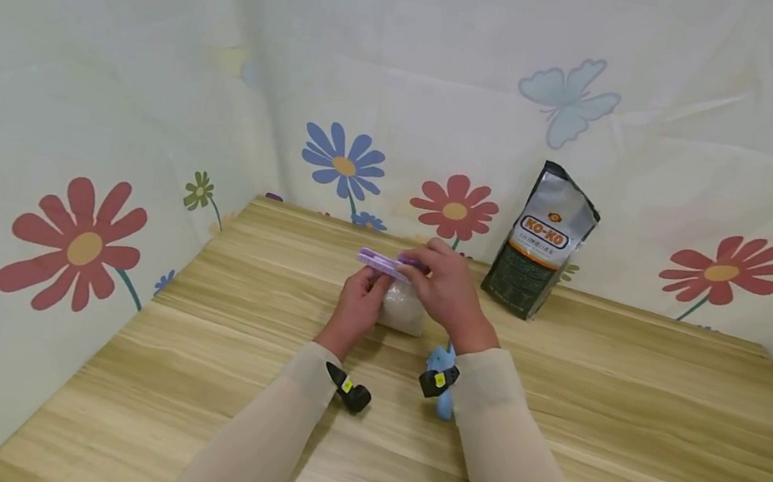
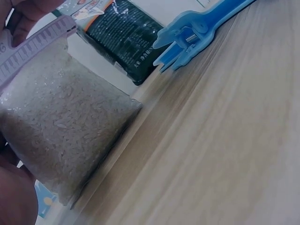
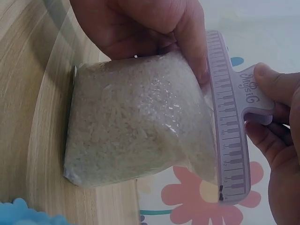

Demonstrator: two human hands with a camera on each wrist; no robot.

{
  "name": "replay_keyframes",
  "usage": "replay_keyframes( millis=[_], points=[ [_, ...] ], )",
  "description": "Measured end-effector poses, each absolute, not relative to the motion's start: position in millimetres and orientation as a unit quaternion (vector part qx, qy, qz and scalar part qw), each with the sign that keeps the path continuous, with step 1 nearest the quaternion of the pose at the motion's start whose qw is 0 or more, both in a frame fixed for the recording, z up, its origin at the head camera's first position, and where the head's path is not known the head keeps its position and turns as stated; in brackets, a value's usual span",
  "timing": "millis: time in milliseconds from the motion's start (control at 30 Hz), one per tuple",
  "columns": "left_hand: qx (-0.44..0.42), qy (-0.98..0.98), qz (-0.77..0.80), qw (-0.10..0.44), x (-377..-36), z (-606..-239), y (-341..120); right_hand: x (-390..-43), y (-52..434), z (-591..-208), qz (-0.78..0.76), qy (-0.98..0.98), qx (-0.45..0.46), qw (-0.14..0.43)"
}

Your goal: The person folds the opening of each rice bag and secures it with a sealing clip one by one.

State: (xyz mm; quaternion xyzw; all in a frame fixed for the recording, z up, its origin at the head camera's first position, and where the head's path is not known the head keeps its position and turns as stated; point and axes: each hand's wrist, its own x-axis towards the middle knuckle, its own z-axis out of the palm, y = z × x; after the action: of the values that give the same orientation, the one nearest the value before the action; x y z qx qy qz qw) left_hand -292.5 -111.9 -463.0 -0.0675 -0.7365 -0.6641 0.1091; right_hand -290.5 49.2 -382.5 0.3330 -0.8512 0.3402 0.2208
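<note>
A clear plastic bag of rice (image 3: pixel 131 122) stands upright on the wooden table. Across its gathered top lies a long purple clip (image 3: pixel 229 117) printed with piano keys and the word Music. My right hand (image 1: pixel 451 285) pinches the clip's handle between thumb and fingers. The left hand (image 1: pixel 356 308) grips the bag near its neck, just under the clip, as the right wrist view shows from the side. Part of the bag's top is hidden behind the clip and fingers.
A blue spring clip (image 2: pixel 192 35) lies on the table (image 1: pixel 632 415) near my right wrist. Behind and to the right, a dark green and silver KO-KO rice packet (image 1: pixel 536 252) stands against the flower-printed cloth (image 1: pixel 403 41) that hangs around the table.
</note>
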Motion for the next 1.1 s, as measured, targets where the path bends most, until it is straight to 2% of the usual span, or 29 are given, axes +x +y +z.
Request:
replay_keyframes(
  millis=[200,367,733,933,1100],
  points=[
    [-0.072,-0.733,-0.666,0.118,-286,-460,-111,-289,50,-383,0.339,-0.856,0.327,0.213],
    [-0.071,-0.732,-0.670,0.103,-288,-464,-112,-290,53,-386,0.357,-0.862,0.306,0.189],
    [-0.054,-0.735,-0.670,0.083,-290,-462,-115,-290,70,-388,0.521,-0.821,0.220,0.077],
    [-0.053,-0.741,-0.664,0.079,-290,-462,-117,-290,82,-394,0.603,-0.767,0.204,0.074],
    [-0.051,-0.736,-0.674,0.050,-292,-463,-120,-290,89,-404,0.607,-0.772,0.178,0.065]
  ],
)
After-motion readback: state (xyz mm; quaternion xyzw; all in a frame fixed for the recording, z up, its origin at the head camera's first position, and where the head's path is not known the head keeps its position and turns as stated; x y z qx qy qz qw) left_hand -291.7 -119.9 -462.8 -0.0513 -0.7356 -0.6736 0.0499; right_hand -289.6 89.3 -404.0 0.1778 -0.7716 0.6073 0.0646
